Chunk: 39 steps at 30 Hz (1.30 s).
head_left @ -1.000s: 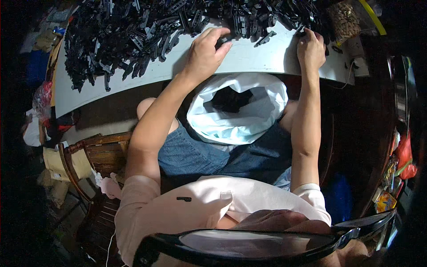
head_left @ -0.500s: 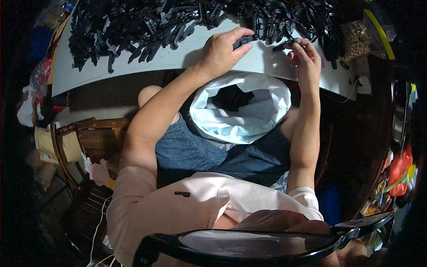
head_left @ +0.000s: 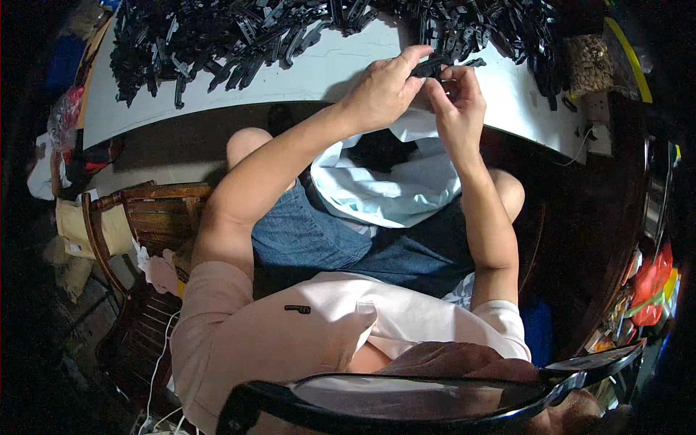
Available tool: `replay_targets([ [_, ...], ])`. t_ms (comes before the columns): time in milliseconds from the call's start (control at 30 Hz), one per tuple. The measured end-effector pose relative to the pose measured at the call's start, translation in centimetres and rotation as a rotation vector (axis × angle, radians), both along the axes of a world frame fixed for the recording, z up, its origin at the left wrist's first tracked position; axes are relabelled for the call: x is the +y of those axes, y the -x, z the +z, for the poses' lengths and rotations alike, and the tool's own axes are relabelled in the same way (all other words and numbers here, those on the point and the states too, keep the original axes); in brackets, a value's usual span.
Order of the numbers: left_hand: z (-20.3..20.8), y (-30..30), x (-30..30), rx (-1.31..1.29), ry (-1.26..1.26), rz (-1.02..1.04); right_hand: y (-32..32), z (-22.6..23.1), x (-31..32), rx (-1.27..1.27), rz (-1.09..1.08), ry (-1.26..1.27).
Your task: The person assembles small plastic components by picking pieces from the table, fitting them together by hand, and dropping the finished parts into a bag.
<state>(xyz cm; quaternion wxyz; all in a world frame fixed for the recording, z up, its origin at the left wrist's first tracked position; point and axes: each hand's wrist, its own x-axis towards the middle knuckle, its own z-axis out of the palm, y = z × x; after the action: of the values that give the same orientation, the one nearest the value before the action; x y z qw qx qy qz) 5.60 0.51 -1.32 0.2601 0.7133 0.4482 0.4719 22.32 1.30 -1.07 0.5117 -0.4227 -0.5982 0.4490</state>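
Over the front edge of the white table (head_left: 181, 119), my two hands have come together. My left hand (head_left: 383, 88) is closed on a black plastic part (head_left: 428, 69), gripped between thumb and fingers. Right beside it, my right hand (head_left: 460, 109) pinches a thin black plastic piece (head_left: 475, 63), whose end sticks out past the fingers. The two parts meet or overlap between the fingertips; whether they are joined is hidden. Just beyond the hands lies a big heap of similar black plastic parts (head_left: 239, 43).
A white bag (head_left: 384, 206) with dark contents hangs open at my lap, below the hands. At the table's right end stand a clear bag of small tan pieces (head_left: 591, 64) and a white socket box (head_left: 599, 138). A wooden chair (head_left: 156, 217) is at the left.
My right hand has moved left with its thin black piece, up to the part in my left hand. The left hand has shifted slightly right.
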Motion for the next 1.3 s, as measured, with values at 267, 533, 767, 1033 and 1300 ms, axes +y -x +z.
replay_targets([
  [267,1.6,0.5,-0.2,0.042,0.225,0.008,-0.2,0.8,-0.4,0.127,0.075,0.162],
  [533,1.7,0.4,-0.4,-0.066,0.152,-0.019,-1.0,1.3,0.2,0.393,0.152,0.339],
  [767,2.2,2.0,0.9,0.084,-0.036,0.145,-1.7,1.7,0.2,0.362,0.147,0.374],
  [1033,1.2,2.6,1.0,-0.308,0.266,-0.138,-1.5,1.5,0.0,0.327,0.189,0.27],
  [1300,1.4,1.1,0.4,0.033,-0.02,0.039,-2.2,1.4,0.1,0.183,0.15,0.301],
])
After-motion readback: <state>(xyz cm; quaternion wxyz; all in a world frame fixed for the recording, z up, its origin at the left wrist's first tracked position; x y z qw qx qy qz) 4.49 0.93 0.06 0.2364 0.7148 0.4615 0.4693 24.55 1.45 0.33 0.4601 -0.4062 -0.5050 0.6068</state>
